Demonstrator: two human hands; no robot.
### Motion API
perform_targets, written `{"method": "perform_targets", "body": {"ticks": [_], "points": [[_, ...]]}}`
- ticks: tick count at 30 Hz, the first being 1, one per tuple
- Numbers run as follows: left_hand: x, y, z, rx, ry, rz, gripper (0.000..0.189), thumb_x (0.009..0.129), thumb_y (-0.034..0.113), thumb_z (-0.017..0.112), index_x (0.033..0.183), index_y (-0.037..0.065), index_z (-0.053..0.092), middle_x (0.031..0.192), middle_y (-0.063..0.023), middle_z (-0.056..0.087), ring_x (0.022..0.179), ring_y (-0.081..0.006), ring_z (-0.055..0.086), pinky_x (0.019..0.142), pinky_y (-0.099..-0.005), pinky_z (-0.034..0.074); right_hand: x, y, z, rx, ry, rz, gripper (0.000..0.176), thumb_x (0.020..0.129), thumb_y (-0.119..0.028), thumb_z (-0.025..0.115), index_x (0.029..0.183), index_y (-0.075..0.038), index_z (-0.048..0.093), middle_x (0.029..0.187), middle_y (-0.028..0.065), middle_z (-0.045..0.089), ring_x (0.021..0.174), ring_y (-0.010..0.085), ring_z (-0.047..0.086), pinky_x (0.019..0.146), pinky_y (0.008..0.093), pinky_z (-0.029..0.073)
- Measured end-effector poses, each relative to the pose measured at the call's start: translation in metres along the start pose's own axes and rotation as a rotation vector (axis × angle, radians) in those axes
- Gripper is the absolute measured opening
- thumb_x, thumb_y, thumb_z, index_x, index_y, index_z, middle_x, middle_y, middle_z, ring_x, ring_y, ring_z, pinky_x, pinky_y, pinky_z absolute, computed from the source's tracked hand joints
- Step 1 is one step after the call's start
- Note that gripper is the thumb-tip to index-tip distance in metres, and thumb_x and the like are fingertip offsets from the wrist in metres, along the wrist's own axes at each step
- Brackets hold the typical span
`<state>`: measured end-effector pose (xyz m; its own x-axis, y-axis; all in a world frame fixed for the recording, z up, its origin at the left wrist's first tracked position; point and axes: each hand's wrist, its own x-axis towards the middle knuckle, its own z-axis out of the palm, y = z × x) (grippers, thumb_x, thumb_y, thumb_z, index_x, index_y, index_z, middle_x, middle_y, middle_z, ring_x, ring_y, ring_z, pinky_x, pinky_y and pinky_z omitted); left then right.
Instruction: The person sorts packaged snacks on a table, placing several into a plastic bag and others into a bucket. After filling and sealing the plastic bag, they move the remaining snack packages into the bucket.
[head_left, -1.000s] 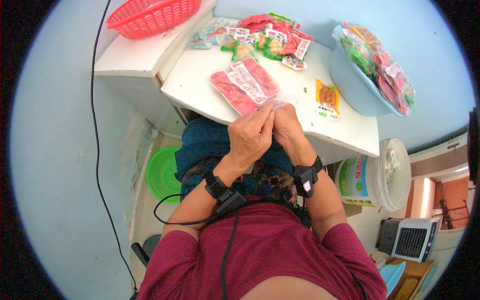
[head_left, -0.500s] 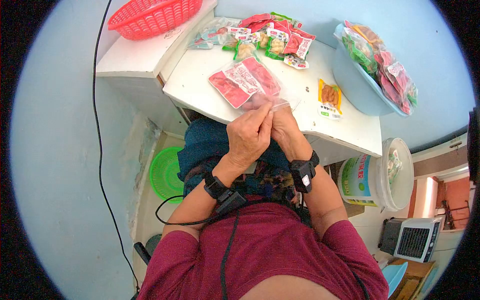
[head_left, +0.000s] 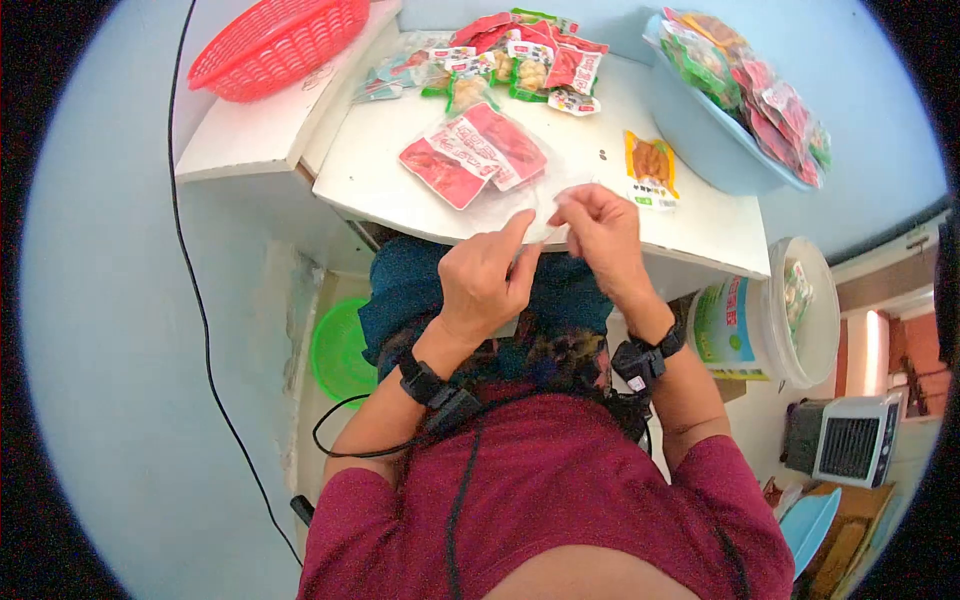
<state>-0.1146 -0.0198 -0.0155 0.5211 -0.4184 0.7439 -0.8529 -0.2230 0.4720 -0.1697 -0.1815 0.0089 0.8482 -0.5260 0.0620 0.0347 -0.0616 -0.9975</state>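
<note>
On the white table in front of me lies a clear plastic bag [head_left: 490, 208] with red-and-white food packets [head_left: 470, 150] inside it. My left hand [head_left: 487, 277] is at the bag's near edge, index finger stretched out and thumb apart from it, the other fingers curled. Just to its right, my right hand [head_left: 608, 240] has thumb and fingertips pinched together at the bag's loose clear mouth; the thin film there is hard to make out. A yellow packet [head_left: 652, 168] of brown food lies flat beyond my right hand.
A pile of packets [head_left: 528, 68] lies at the table's back. At the back right, a blue basin [head_left: 690, 130] is heaped with filled bags. A red basket [head_left: 275, 45] sits on the left ledge. Below are a green basket [head_left: 340, 350] and a white bucket [head_left: 735, 325].
My hands have come apart: the right moved right and slightly up, while the left index finger straightened away from the thumb. The camera view has shifted slightly.
</note>
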Motion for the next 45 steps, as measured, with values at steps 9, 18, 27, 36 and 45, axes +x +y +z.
{"method": "perform_targets", "body": {"ticks": [9,18,27,36,45], "points": [[-0.025,-0.007,-0.017,0.198,-0.189,0.376,0.036,0.077,0.012,0.073,0.113,0.011,0.067,0.061,-0.0014,0.045,0.051,-0.0195,0.048,0.047,-0.0338,0.039,0.019,0.007,-0.042,-0.530,0.284,-0.417,0.021,0.085,-0.001,0.062,0.107,-0.003,0.063,0.091,0.0130,0.068,0.074,0.0214,0.064,0.069,0.0318,0.051],[-0.023,0.005,-0.022,0.516,-0.419,0.493,0.050,0.078,0.010,0.058,0.127,0.015,0.061,0.071,-0.0014,0.042,0.057,-0.0159,0.048,0.051,-0.0300,0.042,0.028,0.029,-0.048,-0.882,0.107,-0.803,0.043,0.076,0.002,0.064,0.117,-0.011,0.066,0.111,0.0143,0.065,0.104,0.0319,0.061,0.087,0.0402,0.052],[-0.010,0.010,-0.010,0.728,-0.456,0.430,0.037,0.078,0.015,0.059,0.114,0.007,0.060,0.075,-0.0023,0.049,0.062,-0.0157,0.055,0.051,-0.0284,0.046,0.038,0.039,-0.042,-0.805,0.216,-0.869,0.019,0.083,-0.005,0.065,0.101,-0.006,0.070,0.102,0.0130,0.068,0.095,0.0289,0.065,0.081,0.0371,0.054],[-0.017,0.015,-0.022,0.856,-0.494,0.328,0.034,0.076,0.015,0.061,0.108,0.005,0.060,0.081,-0.0027,0.050,0.066,-0.0148,0.055,0.051,-0.0264,0.045,0.040,0.047,-0.046,-0.740,0.262,-0.884,0.019,0.082,-0.003,0.065,0.099,-0.005,0.069,0.101,0.0129,0.067,0.093,0.0293,0.066,0.080,0.0364,0.054],[-0.017,0.019,-0.027,0.824,-0.401,0.289,0.033,0.079,0.013,0.059,0.111,0.006,0.060,0.105,-0.0064,0.058,0.076,-0.0186,0.058,0.059,-0.0276,0.051,0.038,0.047,-0.045,-0.748,0.283,-0.862,0.017,0.081,-0.003,0.066,0.098,-0.005,0.069,0.100,0.0114,0.068,0.093,0.0288,0.066,0.080,0.0364,0.055]]}}
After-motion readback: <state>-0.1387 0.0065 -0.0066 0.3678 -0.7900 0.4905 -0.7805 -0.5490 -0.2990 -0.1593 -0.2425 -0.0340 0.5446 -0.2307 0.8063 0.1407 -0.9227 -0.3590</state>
